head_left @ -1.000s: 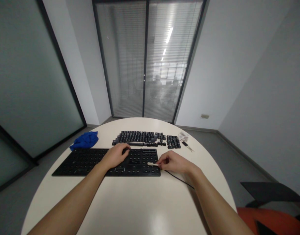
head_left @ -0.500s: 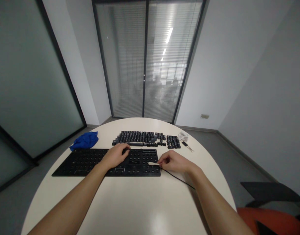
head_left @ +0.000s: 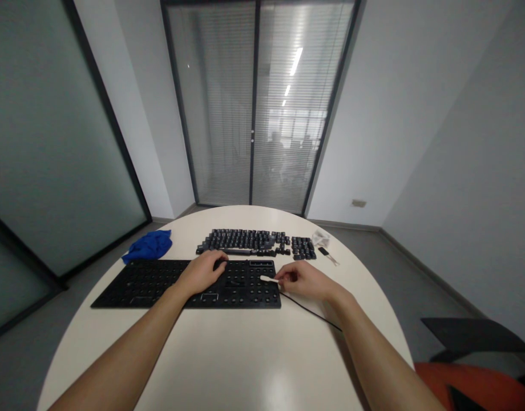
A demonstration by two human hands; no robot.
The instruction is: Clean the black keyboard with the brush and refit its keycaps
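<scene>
A black keyboard [head_left: 241, 298] without its keycaps lies across the table. My left hand [head_left: 202, 272] rests on its middle, fingers curved over the far edge and thumb apart, holding nothing. Between the thumb and fingers of my right hand [head_left: 303, 279] is a white swab [head_left: 267, 278], its thick end pointing left over the number-pad side of the keyboard. Whether the tip touches the keyboard I cannot tell. Behind the keyboard, the removed keycaps [head_left: 241, 240] are laid out in rows, with a separate block of keycaps [head_left: 303, 248] to the right.
A crumpled blue cloth [head_left: 149, 245] sits at the table's far left. Toward the back right are a clear plastic bag [head_left: 321, 238] and a small black-ended puller-like tool [head_left: 328, 256]. A black cable [head_left: 311, 313] runs under my right forearm. A red chair [head_left: 472, 385] stands at right.
My right hand has shifted the swab slightly away from me, up the number-pad side, and its tilt has changed a little. My left hand stays put on the keyboard.
</scene>
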